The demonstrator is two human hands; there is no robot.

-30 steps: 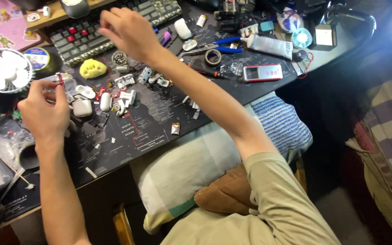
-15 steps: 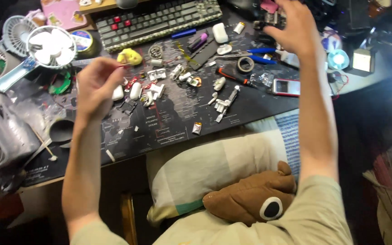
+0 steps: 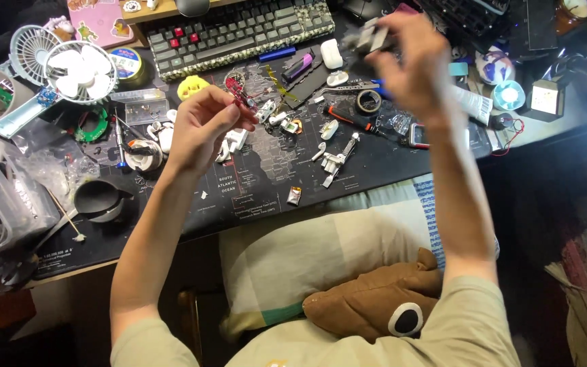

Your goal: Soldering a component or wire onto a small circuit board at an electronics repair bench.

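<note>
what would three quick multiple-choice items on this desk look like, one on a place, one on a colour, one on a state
1. Where does the keyboard lie?
A. along the desk's far side
B. on the pillow
C. under the black bowl

2. What colour are the small fan's blades?
A. red
B. white
C. black

3. How does the left hand hold the small red part?
A. flat on its open palm
B. pinched at the fingertips
C. not at all, it lies on the mat

Answers:
1 A, it sits far from the person, beyond the scattered parts.
2 B, the blades look white inside a white cage.
3 B, thumb and fingers close on it above the black desk mat.
</note>
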